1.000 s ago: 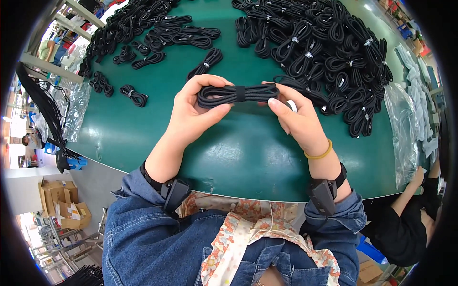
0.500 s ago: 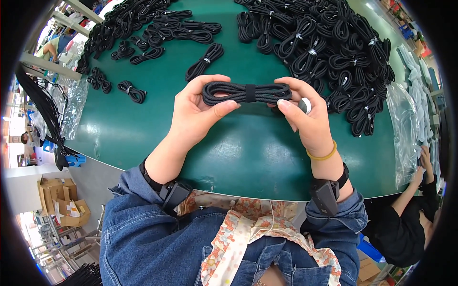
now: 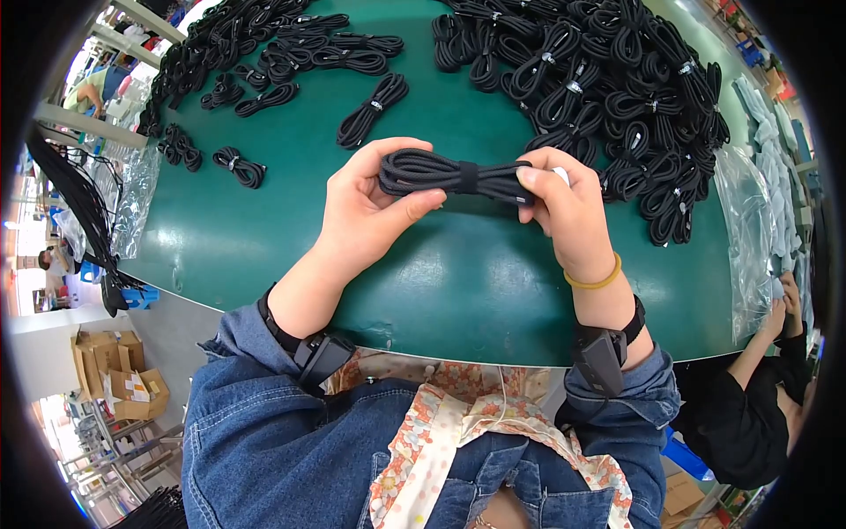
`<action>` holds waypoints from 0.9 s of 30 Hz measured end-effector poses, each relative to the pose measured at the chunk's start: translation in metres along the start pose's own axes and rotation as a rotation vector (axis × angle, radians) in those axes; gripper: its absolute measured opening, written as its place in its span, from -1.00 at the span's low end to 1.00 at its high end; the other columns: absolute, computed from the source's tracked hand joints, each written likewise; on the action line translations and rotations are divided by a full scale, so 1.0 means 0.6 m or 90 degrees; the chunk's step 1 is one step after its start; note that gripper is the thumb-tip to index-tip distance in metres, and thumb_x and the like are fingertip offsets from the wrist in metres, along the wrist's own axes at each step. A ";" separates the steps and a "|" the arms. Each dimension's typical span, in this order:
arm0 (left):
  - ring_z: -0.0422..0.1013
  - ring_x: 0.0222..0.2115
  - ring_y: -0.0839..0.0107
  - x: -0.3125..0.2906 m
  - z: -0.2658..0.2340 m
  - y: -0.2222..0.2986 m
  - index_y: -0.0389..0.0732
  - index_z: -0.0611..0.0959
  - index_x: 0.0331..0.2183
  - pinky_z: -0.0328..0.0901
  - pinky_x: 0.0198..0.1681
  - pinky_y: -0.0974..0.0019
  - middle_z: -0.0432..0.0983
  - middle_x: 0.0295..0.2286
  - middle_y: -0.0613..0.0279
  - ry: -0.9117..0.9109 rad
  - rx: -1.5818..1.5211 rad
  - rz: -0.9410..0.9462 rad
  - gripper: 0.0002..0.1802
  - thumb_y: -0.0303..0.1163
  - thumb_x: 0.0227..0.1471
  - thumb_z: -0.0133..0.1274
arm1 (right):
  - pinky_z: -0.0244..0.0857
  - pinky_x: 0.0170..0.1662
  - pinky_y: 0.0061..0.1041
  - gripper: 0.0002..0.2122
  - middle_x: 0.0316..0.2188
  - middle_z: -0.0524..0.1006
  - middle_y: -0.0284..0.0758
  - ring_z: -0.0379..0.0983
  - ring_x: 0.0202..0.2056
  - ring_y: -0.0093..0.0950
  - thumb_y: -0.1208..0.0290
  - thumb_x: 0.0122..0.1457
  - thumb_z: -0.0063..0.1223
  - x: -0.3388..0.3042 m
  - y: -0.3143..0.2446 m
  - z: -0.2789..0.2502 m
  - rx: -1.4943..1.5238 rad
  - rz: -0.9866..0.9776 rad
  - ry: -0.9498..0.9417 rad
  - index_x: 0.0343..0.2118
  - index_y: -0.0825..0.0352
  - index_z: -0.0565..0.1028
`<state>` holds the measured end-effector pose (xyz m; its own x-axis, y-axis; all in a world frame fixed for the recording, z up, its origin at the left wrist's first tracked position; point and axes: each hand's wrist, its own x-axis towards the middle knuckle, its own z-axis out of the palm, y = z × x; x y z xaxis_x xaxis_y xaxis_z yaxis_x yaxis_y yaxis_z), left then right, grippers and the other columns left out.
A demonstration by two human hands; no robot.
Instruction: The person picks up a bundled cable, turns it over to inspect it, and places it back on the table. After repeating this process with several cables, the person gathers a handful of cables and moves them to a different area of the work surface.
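Note:
A coiled bundle of black braided cable (image 3: 412,169) is held level above the table, bound at its middle by a black strap (image 3: 468,178). My left hand (image 3: 366,198) is closed on the bundle's left end, thumb along the near side and fingers behind. At the other end, my right hand (image 3: 571,207) pinches the coils between thumb and fingers. Part of a small white thing (image 3: 561,175) shows among the right fingers; its kind cannot be made out. Just beyond my hands lies a single cable bundle (image 3: 374,109) with a pale tie.
Bundles of black cable are heaped at the far right (image 3: 608,97) and far left (image 3: 264,53) of the green table (image 3: 423,291). Clear plastic sheeting (image 3: 745,238) lies along the right edge. Long black cables (image 3: 79,212) hang at left. A person in black (image 3: 749,414) works at right.
The cable bundle has turned in my hands, its right end now dipping lower and its coils fanned differently. My right fingers have shifted and cover more of that end.

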<state>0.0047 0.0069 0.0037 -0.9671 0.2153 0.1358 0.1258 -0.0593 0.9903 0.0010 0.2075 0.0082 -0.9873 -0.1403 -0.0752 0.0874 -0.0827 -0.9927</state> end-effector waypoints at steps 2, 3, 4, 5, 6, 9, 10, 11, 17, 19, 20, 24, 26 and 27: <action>0.41 -0.48 0.51 -0.001 0.002 0.000 -0.37 0.35 -0.19 0.33 -0.39 0.52 0.45 -0.44 0.15 -0.002 0.015 0.004 -0.53 -0.59 -0.23 0.11 | -0.09 -0.75 -0.81 -0.85 -0.70 0.37 -0.43 0.20 -0.74 -0.76 0.40 -0.01 -0.12 0.001 0.003 0.000 0.002 0.012 0.004 -0.50 0.39 0.41; 0.41 -0.48 0.51 -0.002 0.003 0.000 -0.37 0.34 -0.18 0.32 -0.39 0.54 0.45 -0.43 0.15 -0.001 0.014 0.006 -0.52 -0.60 -0.23 0.10 | -0.10 -0.76 -0.81 -0.85 -0.70 0.37 -0.43 0.18 -0.76 -0.76 0.40 0.00 -0.12 0.001 0.005 0.000 0.004 0.024 0.008 -0.52 0.39 0.41; 0.41 -0.48 0.51 -0.003 0.004 -0.001 -0.37 0.34 -0.17 0.32 -0.40 0.55 0.45 -0.43 0.15 0.000 0.014 0.007 -0.52 -0.60 -0.23 0.10 | -0.11 -0.77 -0.81 -0.84 -0.71 0.37 -0.42 0.17 -0.77 -0.76 0.39 0.00 -0.12 0.001 0.006 0.000 0.005 0.037 0.011 -0.53 0.38 0.41; 0.41 -0.48 0.51 -0.002 0.004 0.000 -0.37 0.34 -0.17 0.32 -0.41 0.57 0.45 -0.43 0.15 0.000 0.013 0.010 -0.51 -0.61 -0.23 0.10 | -0.11 -0.77 -0.81 -0.84 -0.71 0.37 -0.42 0.17 -0.77 -0.76 0.39 0.00 -0.12 0.001 0.005 0.000 0.005 0.036 0.011 -0.53 0.38 0.41; 0.41 -0.48 0.51 -0.002 0.003 0.001 -0.37 0.34 -0.17 0.32 -0.41 0.57 0.45 -0.43 0.15 0.001 0.014 0.010 -0.51 -0.61 -0.23 0.10 | -0.11 -0.78 -0.81 -0.84 -0.71 0.36 -0.43 0.15 -0.78 -0.76 0.39 0.01 -0.13 0.000 0.002 0.000 0.018 0.048 0.011 -0.53 0.38 0.41; 0.39 -0.42 0.48 -0.007 -0.003 0.002 -0.37 0.36 -0.18 0.30 -0.33 0.49 0.43 -0.38 0.12 -0.028 0.046 0.001 -0.56 -0.53 -0.18 0.09 | -0.10 -0.78 -0.81 -0.84 -0.72 0.36 -0.43 0.12 -0.80 -0.76 0.38 0.01 -0.13 -0.003 0.002 0.001 0.045 0.072 0.008 -0.54 0.37 0.40; 0.39 -0.42 0.48 -0.005 -0.009 -0.001 -0.37 0.36 -0.18 0.30 -0.33 0.49 0.43 -0.38 0.12 -0.028 0.047 0.003 -0.56 -0.53 -0.18 0.09 | -0.10 -0.78 -0.81 -0.83 -0.72 0.36 -0.43 0.10 -0.80 -0.76 0.37 0.02 -0.13 -0.002 0.002 -0.001 0.060 0.049 0.015 -0.53 0.37 0.40; 0.37 -0.38 0.51 -0.001 -0.017 -0.010 -0.35 0.38 -0.20 0.28 -0.30 0.47 0.43 -0.38 0.17 -0.062 0.037 0.034 -0.59 -0.51 -0.16 0.08 | -0.09 -0.78 -0.81 -0.83 -0.72 0.36 -0.43 0.08 -0.81 -0.76 0.37 0.02 -0.13 -0.001 0.003 -0.003 0.075 0.026 0.022 -0.53 0.37 0.40; 0.29 -0.20 0.41 0.039 -0.062 0.004 -0.30 0.44 -0.24 0.16 -0.12 0.33 0.38 -0.27 0.17 0.101 0.074 0.054 -0.63 -0.32 -0.13 0.05 | -0.10 -0.77 -0.80 -0.85 -0.71 0.36 -0.45 0.08 -0.80 -0.76 0.38 0.00 -0.07 0.003 -0.023 -0.031 0.136 -0.020 -0.062 -0.53 0.37 0.42; 0.27 -0.18 0.35 0.038 -0.085 -0.011 -0.26 0.44 -0.22 0.15 -0.11 0.31 0.35 -0.24 0.14 0.126 0.272 0.091 -0.60 -0.31 -0.14 0.05 | -0.05 -0.72 -0.78 -0.89 -0.69 0.38 -0.45 0.09 -0.78 -0.79 0.42 -0.03 -0.02 0.001 -0.026 -0.014 -0.056 0.041 -0.237 -0.54 0.36 0.44; 0.26 -0.16 0.30 0.045 -0.092 -0.027 -0.23 0.43 -0.20 0.14 -0.10 0.30 0.32 -0.21 0.10 0.150 0.465 0.130 -0.58 -0.29 -0.16 0.06 | -0.02 -0.69 -0.77 -0.89 -0.67 0.38 -0.45 0.10 -0.76 -0.80 0.43 -0.04 0.00 0.001 -0.009 -0.014 -0.114 -0.017 -0.300 -0.56 0.35 0.45; 0.19 -0.10 0.22 0.047 -0.077 -0.052 -0.11 0.36 -0.10 0.12 -0.08 0.29 0.14 -0.08 0.02 0.140 0.805 0.021 -0.54 -0.26 -0.10 0.00 | 0.04 -0.63 -0.72 -0.90 -0.62 0.41 -0.42 0.11 -0.76 -0.78 0.42 0.00 -0.03 0.011 0.022 -0.036 -0.180 -0.095 -0.290 -0.46 0.33 0.44; 0.20 -0.12 0.18 0.037 -0.075 -0.049 -0.11 0.35 -0.11 0.11 -0.09 0.21 0.20 -0.11 0.06 0.127 0.852 0.028 -0.52 -0.27 -0.14 0.04 | 0.05 -0.61 -0.70 -0.87 -0.60 0.43 -0.40 0.10 -0.77 -0.77 0.41 0.03 -0.06 0.012 0.006 -0.054 -0.177 -0.112 -0.257 -0.40 0.33 0.44; 0.22 -0.13 0.13 0.034 -0.075 -0.044 -0.12 0.35 -0.12 0.10 -0.10 0.13 0.25 -0.15 0.11 0.128 0.913 0.011 -0.49 -0.29 -0.18 0.07 | 0.06 -0.61 -0.69 -0.84 -0.58 0.43 -0.38 0.09 -0.77 -0.76 0.40 0.04 -0.09 0.011 -0.010 -0.065 0.083 -0.110 -0.192 -0.32 0.32 0.40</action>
<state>-0.0285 -0.0308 -0.0211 -0.9623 0.0794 0.2603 0.1298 0.9746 0.1826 -0.0113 0.2455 0.0101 -0.9073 -0.3954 0.1434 -0.0427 -0.2527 -0.9666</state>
